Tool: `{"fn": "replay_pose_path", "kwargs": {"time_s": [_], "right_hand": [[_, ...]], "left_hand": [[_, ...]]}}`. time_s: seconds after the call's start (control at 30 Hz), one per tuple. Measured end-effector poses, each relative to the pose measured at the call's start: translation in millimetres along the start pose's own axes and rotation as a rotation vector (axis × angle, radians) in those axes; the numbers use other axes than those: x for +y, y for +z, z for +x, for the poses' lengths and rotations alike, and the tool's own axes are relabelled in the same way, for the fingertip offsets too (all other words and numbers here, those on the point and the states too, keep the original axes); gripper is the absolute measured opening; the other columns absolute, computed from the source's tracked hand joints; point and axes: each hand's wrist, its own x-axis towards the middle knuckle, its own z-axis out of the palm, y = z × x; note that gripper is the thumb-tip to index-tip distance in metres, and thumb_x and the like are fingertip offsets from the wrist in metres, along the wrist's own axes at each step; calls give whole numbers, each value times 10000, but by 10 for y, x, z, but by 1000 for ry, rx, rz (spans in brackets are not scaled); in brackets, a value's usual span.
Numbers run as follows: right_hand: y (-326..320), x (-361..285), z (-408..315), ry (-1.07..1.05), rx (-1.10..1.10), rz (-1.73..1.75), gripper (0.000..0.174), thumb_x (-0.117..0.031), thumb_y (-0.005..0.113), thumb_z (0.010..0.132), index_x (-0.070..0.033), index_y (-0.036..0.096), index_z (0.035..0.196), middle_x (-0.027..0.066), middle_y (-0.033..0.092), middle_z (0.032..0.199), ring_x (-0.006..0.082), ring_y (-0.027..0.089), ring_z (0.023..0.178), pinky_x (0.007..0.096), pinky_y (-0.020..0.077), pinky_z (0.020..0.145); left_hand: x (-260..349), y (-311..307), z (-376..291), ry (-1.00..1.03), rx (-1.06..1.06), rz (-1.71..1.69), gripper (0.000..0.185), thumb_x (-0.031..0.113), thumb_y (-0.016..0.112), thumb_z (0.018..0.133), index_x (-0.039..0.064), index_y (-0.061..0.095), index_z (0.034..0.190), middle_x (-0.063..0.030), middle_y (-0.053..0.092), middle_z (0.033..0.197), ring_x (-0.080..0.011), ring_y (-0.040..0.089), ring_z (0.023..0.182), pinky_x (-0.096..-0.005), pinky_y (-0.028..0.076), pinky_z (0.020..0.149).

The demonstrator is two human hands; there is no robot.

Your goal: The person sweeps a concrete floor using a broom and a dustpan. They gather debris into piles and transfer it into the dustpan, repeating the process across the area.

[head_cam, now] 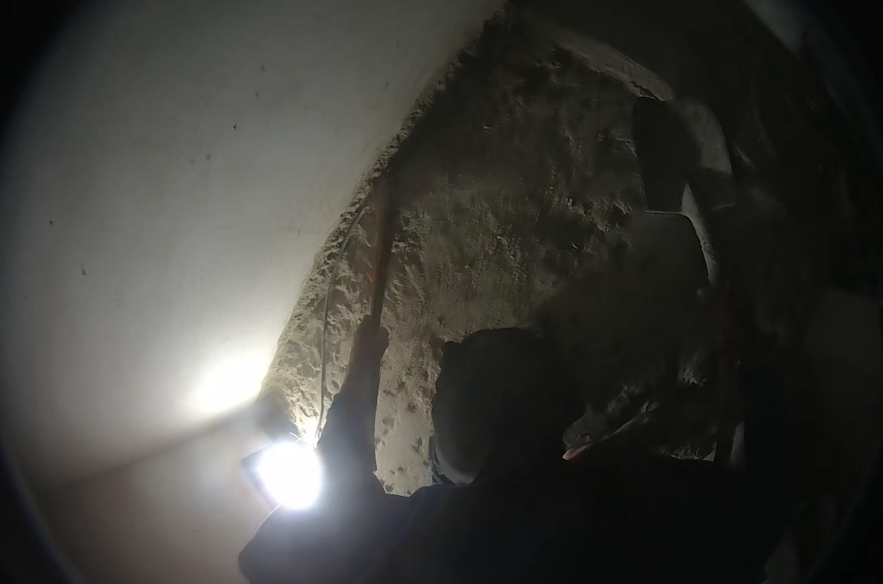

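My left hand (370, 342), seen as a dark outline, is closed around a long thin handle (383, 255). The handle reaches away from me over the rough earth floor (478, 241), close to the foot of the pale wall. What is at its far end is lost in shadow. Beside my forearm, a thin cable (329, 314) runs along the ground towards a glaring lamp (289, 474). A dark rounded shape (503, 401), too dim to name, stands out in front of my body. My right hand is out of view.
A smooth pale wall (157, 197) fills the left side and meets the crumbly ground along a slanting edge. Dark flat-sided objects (664, 157) stand on the right, too dim to name. Deep shadow covers the far right.
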Motion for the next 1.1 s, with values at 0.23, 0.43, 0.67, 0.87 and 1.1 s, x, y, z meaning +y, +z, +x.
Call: {"fn": "replay_pose_path", "kwargs": {"time_s": [0.23, 0.43, 0.67, 0.87, 1.1], "right_hand": [[-168, -250, -35, 39, -92, 110, 539, -367, 502, 978, -18, 425, 1382, 145, 532, 1310, 218, 557, 1115, 362, 440, 975], [-281, -124, -53, 99, -350, 431, 558, -348, 551, 958, -2, 418, 1376, 159, 530, 1307, 205, 552, 1123, 349, 438, 969], [-210, -351, -154, -65, 187, 23, 656, -383, 670, 876, 21, 446, 1343, 167, 575, 1221, 269, 547, 1142, 365, 449, 959], [-235, -311, -163, 7, -74, 508, 748, -402, 677, 842, 38, 389, 1374, 227, 536, 1271, 332, 529, 1182, 416, 434, 976], [-198, -446, -178, -2, 254, -185, 835, -406, 685, 822, 36, 304, 1420, 247, 505, 1315, 348, 509, 1216, 432, 426, 987]], "left_hand": [[318, 46, -79, 6, -8, 155, 406, 167, 527, 849, 29, 506, 1231, -259, 619, 1077, -391, 609, 1073, -462, 485, 831], [500, -7, -64, 170, 75, 47, 306, 109, 545, 804, -2, 547, 1089, -218, 615, 834, -313, 654, 791, -409, 487, 626], [623, 28, 9, 27, 131, 71, 263, 133, 538, 796, -7, 514, 1017, -220, 609, 806, -321, 656, 759, -419, 497, 632], [888, -69, 63, 147, -124, 65, 258, 118, 542, 787, -7, 527, 1013, -276, 631, 913, -414, 648, 934, -480, 491, 732], [1064, -265, 204, 76, 192, 21, 307, 112, 538, 772, -18, 546, 1050, -298, 630, 896, -436, 645, 889, -478, 497, 733]]}}
